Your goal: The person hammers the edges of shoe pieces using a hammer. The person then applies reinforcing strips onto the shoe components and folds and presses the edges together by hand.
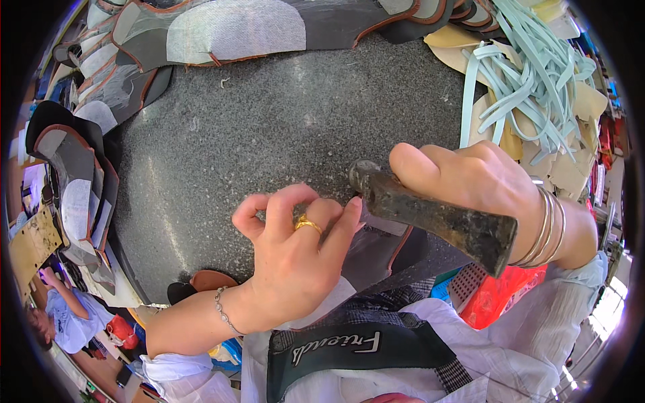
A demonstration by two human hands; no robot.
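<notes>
In my right hand [470, 176] is a hammer [450, 221] with a worn, dark metal head; the fingers are closed round it and the handle is mostly hidden. Its rounded face sits just beyond my left fingertips, low over the stone slab [269, 127]. My left hand [295, 252] is closed in a pinch, thumb and forefinger at the edge of a grey shoe upper piece [393, 245] with brown trim. This piece lies at the slab's near side, partly covered by my left hand and the hammer.
Grey shoe upper pieces with white patches [235, 30] lie along the far edge; more are stacked at the left [74, 181]. A heap of pale blue strips [531, 80] rests on yellowish scraps at right. A red plastic bag [494, 299] is near my right arm. Another person [74, 312] is at far left.
</notes>
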